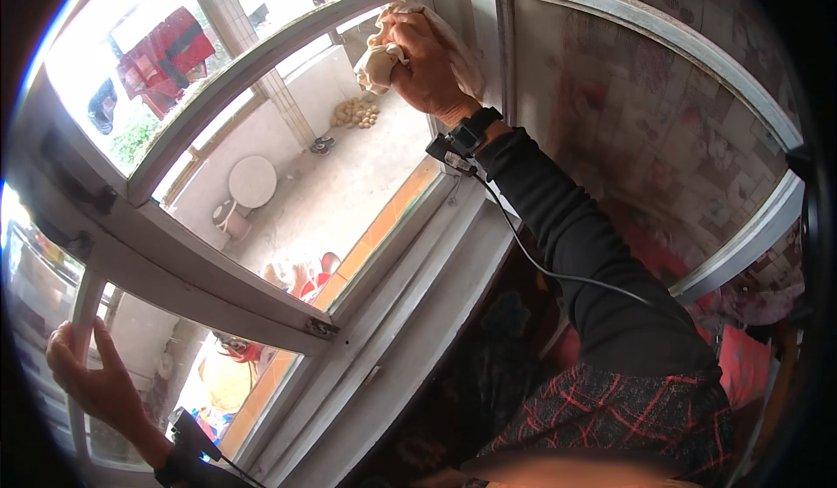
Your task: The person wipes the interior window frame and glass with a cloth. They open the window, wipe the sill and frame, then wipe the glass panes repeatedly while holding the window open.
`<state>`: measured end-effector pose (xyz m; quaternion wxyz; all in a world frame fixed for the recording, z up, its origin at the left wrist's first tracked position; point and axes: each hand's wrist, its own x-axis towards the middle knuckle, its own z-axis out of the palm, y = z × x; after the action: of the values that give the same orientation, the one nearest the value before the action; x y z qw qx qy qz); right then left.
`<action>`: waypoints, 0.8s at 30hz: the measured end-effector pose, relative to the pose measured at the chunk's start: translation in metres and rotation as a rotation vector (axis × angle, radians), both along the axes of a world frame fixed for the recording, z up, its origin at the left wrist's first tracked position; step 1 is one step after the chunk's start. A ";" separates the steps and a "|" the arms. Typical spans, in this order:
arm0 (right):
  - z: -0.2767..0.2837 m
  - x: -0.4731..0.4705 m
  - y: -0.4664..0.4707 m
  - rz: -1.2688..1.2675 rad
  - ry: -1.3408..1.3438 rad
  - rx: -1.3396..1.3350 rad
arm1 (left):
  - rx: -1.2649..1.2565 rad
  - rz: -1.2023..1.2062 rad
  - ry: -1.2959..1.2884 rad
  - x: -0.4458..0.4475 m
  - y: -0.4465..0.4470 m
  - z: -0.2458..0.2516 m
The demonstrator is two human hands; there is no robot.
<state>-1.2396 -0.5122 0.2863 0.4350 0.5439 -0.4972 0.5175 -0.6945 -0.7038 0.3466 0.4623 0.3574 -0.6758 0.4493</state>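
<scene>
My right hand (425,66) is closed around a crumpled cream cloth (382,66), at the upper right corner of a window pane set in a grey painted frame (261,70). Part of the cloth hangs behind the hand along the side of the frame. At the lower left, my left hand (98,373) grips a narrow upright bar of the window frame (85,305), thumb on one side and fingers on the other. Both wrists carry a dark strap with a small device and a cable.
A painted sill (418,259) runs below the panes. An open window sash (654,24) stands at the right, before patterned cloth or wallpaper. Through the glass show a round white board (252,182), a bucket (233,221), shoes (322,145), a heap of round produce (355,113) and red laundry (167,56).
</scene>
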 end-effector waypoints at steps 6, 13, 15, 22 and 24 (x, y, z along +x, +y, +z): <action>-0.016 0.002 0.017 0.021 -0.159 0.186 | 0.004 -0.010 0.002 -0.002 0.002 0.001; -0.004 -0.008 0.007 -0.050 -0.071 0.001 | 0.012 -0.045 0.010 -0.004 0.004 0.001; -0.002 -0.007 0.003 -0.063 -0.054 -0.058 | 0.011 -0.029 0.000 -0.003 0.004 0.001; -0.007 -0.006 0.015 -0.092 -0.034 0.002 | 0.012 -0.048 0.008 -0.004 0.003 0.001; -0.006 -0.004 0.017 -0.220 -0.055 0.069 | 0.004 -0.047 -0.001 -0.004 0.003 0.001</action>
<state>-1.2436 -0.4952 0.2799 0.4566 0.4864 -0.5832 0.4636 -0.6984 -0.7004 0.3478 0.4718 0.3423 -0.6850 0.4371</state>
